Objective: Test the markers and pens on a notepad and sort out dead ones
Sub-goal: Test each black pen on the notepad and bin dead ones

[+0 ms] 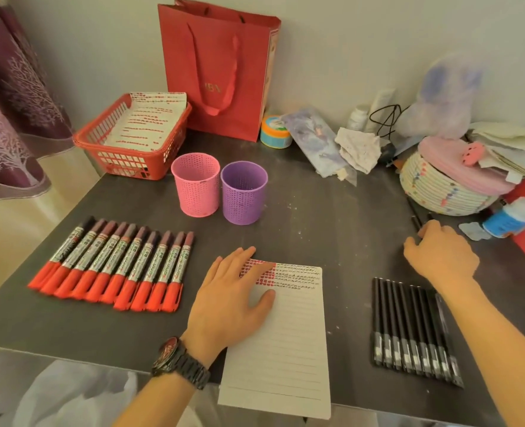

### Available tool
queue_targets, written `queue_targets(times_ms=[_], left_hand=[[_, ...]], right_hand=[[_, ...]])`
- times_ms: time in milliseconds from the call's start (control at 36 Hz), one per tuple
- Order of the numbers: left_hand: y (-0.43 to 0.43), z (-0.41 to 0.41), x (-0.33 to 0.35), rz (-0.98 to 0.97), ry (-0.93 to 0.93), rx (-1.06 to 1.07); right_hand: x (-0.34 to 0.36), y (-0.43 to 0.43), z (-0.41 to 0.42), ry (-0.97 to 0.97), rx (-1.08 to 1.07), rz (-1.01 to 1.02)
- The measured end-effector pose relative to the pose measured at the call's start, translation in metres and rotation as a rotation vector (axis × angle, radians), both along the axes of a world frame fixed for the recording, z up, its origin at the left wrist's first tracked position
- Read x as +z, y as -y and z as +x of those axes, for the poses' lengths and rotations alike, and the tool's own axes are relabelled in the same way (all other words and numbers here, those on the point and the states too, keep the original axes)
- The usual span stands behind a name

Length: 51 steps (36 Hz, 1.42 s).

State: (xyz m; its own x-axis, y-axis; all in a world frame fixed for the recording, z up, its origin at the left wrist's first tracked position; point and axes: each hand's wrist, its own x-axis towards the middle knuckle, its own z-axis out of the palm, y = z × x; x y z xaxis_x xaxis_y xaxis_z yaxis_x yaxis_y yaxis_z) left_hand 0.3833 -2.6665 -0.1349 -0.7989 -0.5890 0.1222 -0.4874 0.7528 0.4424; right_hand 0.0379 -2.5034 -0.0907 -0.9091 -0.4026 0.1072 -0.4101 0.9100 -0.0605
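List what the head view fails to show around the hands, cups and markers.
Head view:
Right hand: its back hides whether the fingers grip the loose black pens.
Pink cup, purple cup: walls hide their bottoms.
Red markers: label print too blurred.
Notepad: left hand covers some marks.

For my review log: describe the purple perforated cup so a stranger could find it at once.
Find the tall red paper gift bag at the back of the dark grey table. In front of it two round perforated plastic cups stand side by side. The purple perforated cup is the right one; the pink perforated cup stands left of it.
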Motion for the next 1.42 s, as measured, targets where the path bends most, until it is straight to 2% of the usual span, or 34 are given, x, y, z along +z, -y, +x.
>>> queue_targets(times_ms=[500, 556, 667, 833, 889, 972, 1083, 1222, 1417], left_hand=[[0.002, -0.002, 0.001, -0.031, 0.033, -0.007], [0.001, -0.002, 0.001, -0.037, 0.022, -0.006], [-0.001, -0.002, 0.002, -0.040, -0.001, 0.003], [-0.004, -0.001, 0.003, -0.017, -0.027, -0.001], [-0.006, -0.001, 0.006, -0.005, -0.090, -0.009], [-0.009, 0.002, 0.011, -0.019, -0.215, -0.036], [-0.015, 0.006, 0.009, -0.122, -0.320, -0.143], [-0.016, 0.002, 0.004, -0.239, -0.283, -0.240], [-0.015, 0.003, 0.005, -0.228, -0.294, -0.222]], right_hand=[[-0.001, -0.004, -0.005, 0.047, -0.060, 0.118], [0.003, -0.004, 0.000, 0.061, -0.028, 0.037], [0.013, 0.003, 0.031, 0.199, 0.128, -0.390], [0.018, 0.012, 0.137, 0.714, 0.279, -1.072], [0.013, 0.012, 0.169, 0.846, 0.294, -1.212], [0.003, 0.008, 0.204, 0.940, 0.329, -1.278], [-0.011, 0.007, 0.226, 1.003, 0.270, -1.310], [-0.016, 0.005, 0.234, 0.947, 0.384, -1.276], [-0.022, 0.004, 0.235, 0.915, 0.498, -1.209]])
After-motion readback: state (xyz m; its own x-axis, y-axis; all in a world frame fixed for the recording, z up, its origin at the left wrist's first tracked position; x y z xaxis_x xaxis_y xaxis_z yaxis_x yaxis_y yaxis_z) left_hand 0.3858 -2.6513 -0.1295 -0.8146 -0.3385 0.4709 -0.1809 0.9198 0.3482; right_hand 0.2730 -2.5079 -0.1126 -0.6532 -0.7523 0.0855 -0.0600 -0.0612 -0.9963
